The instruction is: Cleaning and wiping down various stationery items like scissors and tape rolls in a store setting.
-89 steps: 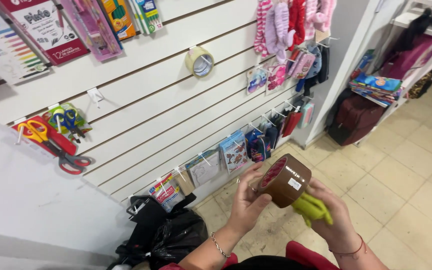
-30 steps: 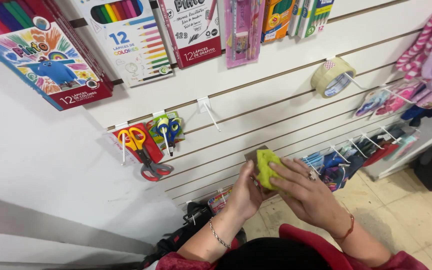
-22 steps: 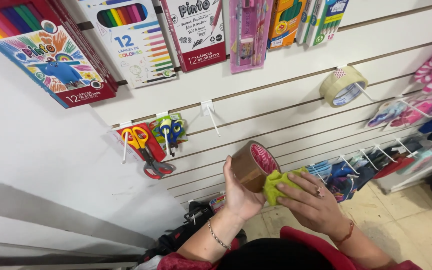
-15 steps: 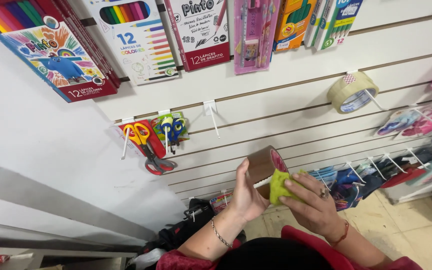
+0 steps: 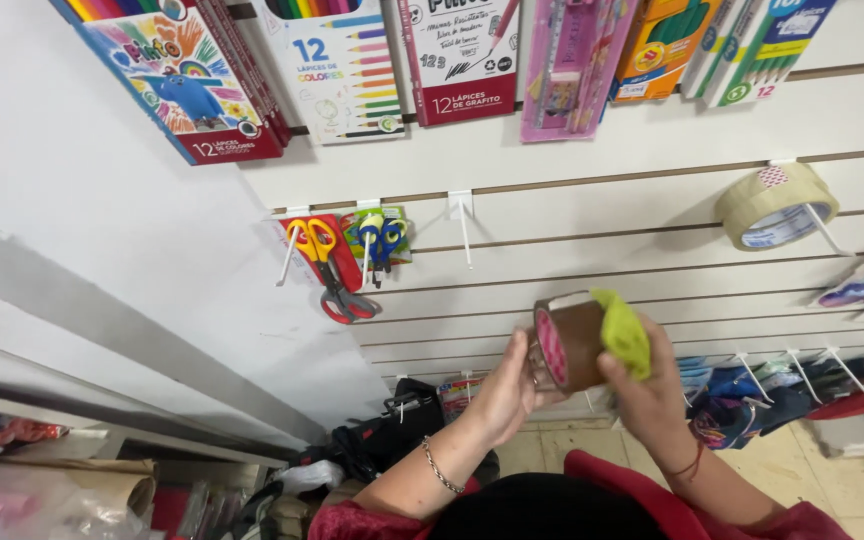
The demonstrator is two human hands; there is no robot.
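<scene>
Slatwall with bare hook above. Brown tape roll held before it: left hand grips its side, right hand presses green cloth on it. Roll may slip if rubbing loosens the left-hand hold

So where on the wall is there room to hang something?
The bare white hook between the small scissors and the clear tape roll is free. The top row of pencil boxes is crowded.
</scene>
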